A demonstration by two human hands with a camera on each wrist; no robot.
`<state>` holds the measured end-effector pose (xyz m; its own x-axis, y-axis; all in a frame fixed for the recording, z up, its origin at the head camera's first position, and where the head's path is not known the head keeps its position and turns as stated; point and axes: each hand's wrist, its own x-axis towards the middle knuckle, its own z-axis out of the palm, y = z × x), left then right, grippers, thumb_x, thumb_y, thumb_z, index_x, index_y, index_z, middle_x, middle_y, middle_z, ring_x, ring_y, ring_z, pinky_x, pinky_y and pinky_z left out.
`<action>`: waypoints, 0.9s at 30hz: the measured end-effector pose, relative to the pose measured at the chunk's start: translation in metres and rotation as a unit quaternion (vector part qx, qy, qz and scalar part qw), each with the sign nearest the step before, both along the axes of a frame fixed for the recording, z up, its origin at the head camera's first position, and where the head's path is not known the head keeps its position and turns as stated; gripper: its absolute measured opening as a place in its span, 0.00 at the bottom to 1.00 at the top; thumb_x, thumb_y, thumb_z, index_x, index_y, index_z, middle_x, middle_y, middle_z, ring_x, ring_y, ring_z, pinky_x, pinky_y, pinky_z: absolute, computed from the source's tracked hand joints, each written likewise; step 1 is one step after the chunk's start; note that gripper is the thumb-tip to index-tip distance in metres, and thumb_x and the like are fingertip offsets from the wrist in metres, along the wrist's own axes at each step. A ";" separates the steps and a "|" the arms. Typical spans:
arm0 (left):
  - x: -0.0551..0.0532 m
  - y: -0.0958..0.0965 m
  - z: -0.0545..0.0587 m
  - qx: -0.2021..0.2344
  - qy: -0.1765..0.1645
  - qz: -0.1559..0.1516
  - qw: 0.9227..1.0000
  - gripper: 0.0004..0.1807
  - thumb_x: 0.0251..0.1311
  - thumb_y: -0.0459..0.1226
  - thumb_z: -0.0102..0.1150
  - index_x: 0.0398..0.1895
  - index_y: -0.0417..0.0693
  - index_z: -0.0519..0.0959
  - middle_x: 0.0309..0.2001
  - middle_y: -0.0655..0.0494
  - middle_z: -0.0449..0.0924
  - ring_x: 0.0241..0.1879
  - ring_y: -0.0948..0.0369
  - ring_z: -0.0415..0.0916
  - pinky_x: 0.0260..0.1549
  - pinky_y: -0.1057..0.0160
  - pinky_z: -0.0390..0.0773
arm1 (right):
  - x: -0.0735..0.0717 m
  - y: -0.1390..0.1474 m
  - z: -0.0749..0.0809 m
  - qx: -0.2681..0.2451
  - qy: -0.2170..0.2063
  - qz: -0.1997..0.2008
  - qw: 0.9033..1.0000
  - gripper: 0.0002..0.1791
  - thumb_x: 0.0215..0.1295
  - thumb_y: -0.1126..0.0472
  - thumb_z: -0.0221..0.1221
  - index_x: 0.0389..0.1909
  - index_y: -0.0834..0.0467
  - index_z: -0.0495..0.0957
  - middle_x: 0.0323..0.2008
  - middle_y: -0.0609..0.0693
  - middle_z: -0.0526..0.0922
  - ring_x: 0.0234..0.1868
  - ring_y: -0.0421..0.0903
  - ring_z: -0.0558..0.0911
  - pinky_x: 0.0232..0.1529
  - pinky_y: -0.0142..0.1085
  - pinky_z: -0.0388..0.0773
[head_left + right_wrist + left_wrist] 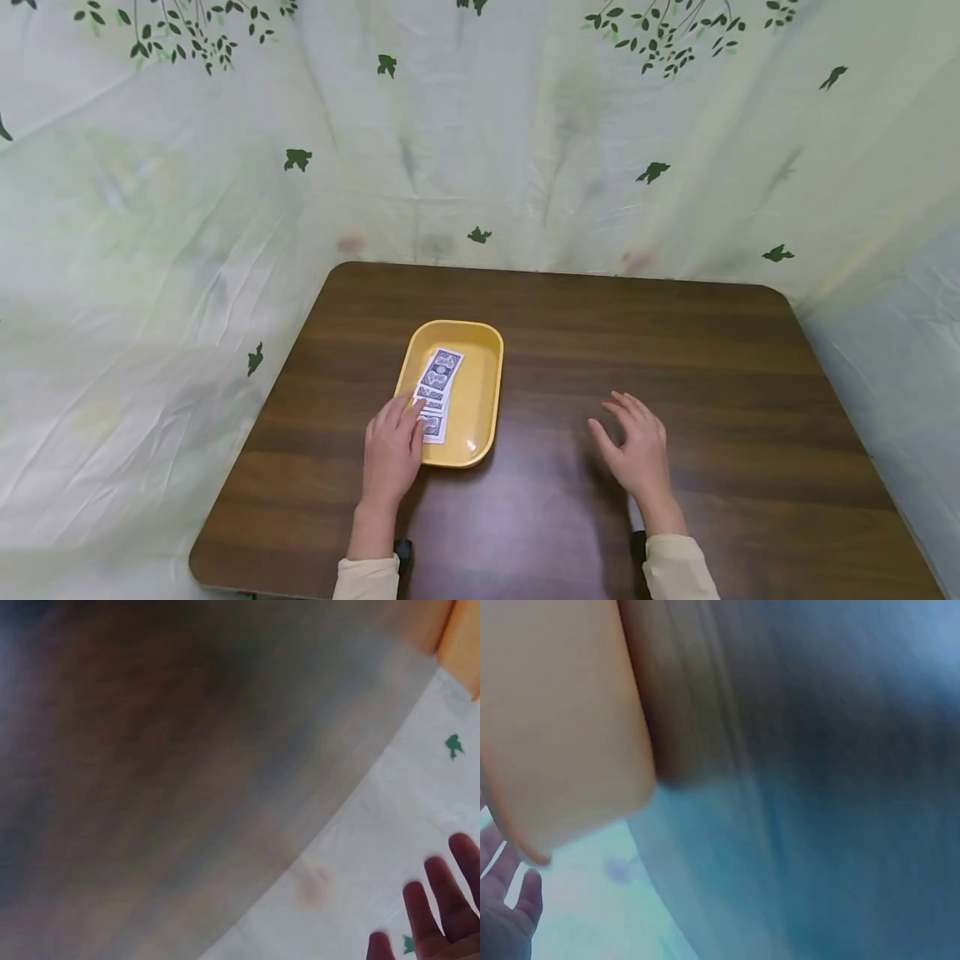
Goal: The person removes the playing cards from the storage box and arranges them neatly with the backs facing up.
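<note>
Pale draped sheeting [525,142], printed with dark green leaf sprays [187,37] and small green figures, forms the backdrop beyond both sets of fingers and down either side. Beneath the hands extends a dark brown wood-grain table [712,350] with rounded far corners, its far edge well ahead of the fingertips.

Leftmost on the table is the person's left hand [392,442], emerging from a cream sleeve [367,580], with a small black object [403,553] at the inner side of the wrist. Its fingers reach over the near left part of the rim of a yellow tray [477,379]; they are loosely bent and relaxed, and the left wrist view shows the thumb standing apart from them. Directly under and ahead of these fingertips, inside the tray, lie several overlapping playing cards [441,375], blue-and-white patterned backs uppermost, in a slanting column whose far end leans to the right. Bare tray floor occupies the area to the right of the cards, away from the fingers.

Farther right, well apart from the tray, is the right hand [641,450], above the table, its fingers released and spread, thumb held away, grasping nothing. Behind them, at the wrist, are another black object [639,550] and a second cream sleeve [679,570].
</note>
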<state>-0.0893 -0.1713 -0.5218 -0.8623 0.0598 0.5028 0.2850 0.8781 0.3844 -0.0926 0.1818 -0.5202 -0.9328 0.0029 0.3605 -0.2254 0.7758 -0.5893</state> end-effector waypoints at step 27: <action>0.013 -0.023 -0.008 0.062 -0.051 0.089 0.993 0.19 0.58 0.32 0.58 0.54 0.36 0.78 0.34 0.43 0.79 0.24 0.47 0.74 0.24 0.47 0.75 | -0.125 -0.179 0.088 -0.051 -0.069 0.138 0.987 0.10 0.65 0.60 0.60 0.43 0.60 0.83 0.39 0.52 0.82 0.42 0.49 0.79 0.48 0.41 0.75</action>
<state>-0.0762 -0.1943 -0.5299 -0.9005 -0.1550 0.4062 0.0837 0.8549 0.5119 -0.2175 0.0025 -0.4326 -0.9431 -0.2282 0.2419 -0.3325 0.6306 -0.7012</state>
